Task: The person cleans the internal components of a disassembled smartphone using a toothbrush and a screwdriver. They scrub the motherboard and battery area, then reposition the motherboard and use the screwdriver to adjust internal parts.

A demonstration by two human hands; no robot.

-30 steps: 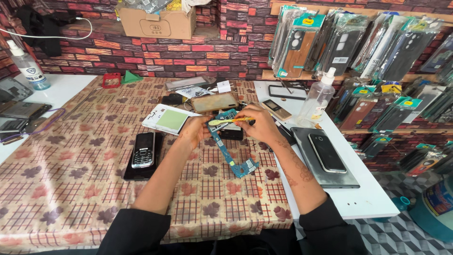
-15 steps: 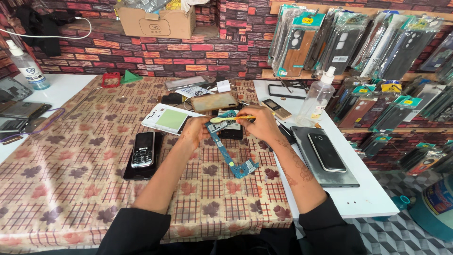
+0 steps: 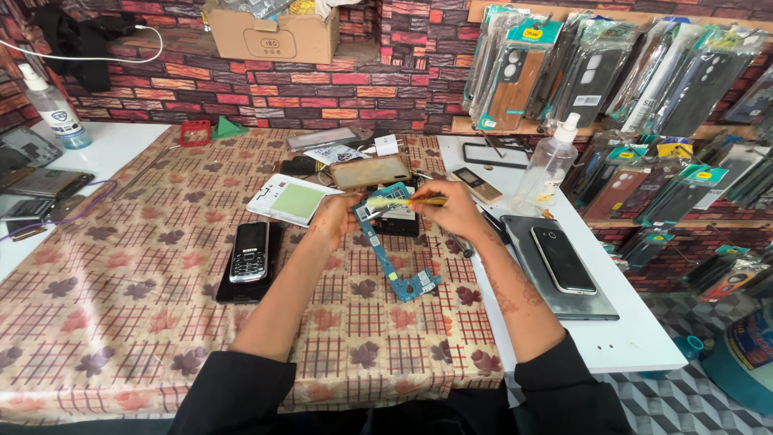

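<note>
A long blue circuit board (image 3: 393, 251) is held tilted above the patterned tablecloth (image 3: 121, 322). My left hand (image 3: 336, 217) grips its upper left edge. My right hand (image 3: 451, 208) pinches a thin yellow tool (image 3: 407, 202) whose tip rests on the board's top end. Just behind the board lies a small black block (image 3: 400, 225), partly hidden by it.
A black keypad phone (image 3: 250, 251) lies left of my arms, a white phone frame with a green panel (image 3: 288, 200) behind it. A smartphone on a grey slab (image 3: 561, 259) and a clear spray bottle (image 3: 549, 167) sit at right. Hanging phone cases (image 3: 612, 72) fill the right wall.
</note>
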